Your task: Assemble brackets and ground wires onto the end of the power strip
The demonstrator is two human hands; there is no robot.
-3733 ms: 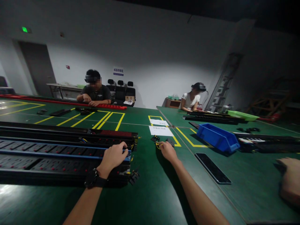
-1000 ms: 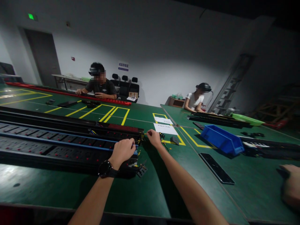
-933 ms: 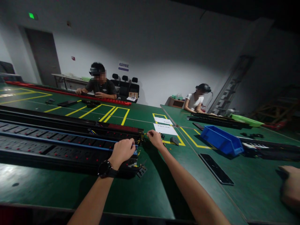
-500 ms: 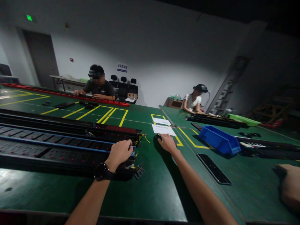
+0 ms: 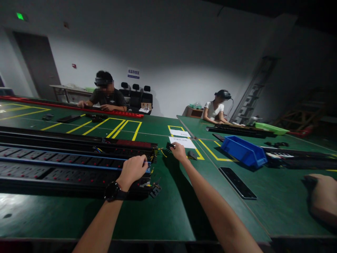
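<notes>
My left hand (image 5: 133,169), with a black watch on its wrist, curls closed over the right end of a long black power strip (image 5: 76,160) with a blue edge, a row of sockets and red switches. Just above the table, my right hand (image 5: 179,151) pinches a small black plastic piece (image 5: 170,146). It is near the yellow wires (image 5: 163,152) that stick out from the strip ends. Beside my right wrist lies a similar black piece (image 5: 192,155). Another black slotted end piece (image 5: 155,190) hangs at the nearest strip's end.
White paper labels (image 5: 182,142) and yellow tape mark the green table (image 5: 168,218). To the right are a blue bin (image 5: 243,151), a phone (image 5: 237,182) and another person's arm (image 5: 323,198). Two people (image 5: 107,93) work across the table, one at a red rail (image 5: 129,114).
My right hand has lifted the small black piece and moved it left toward the strip ends. A second black piece now shows beside the wrist. My left hand stays on the strip.
</notes>
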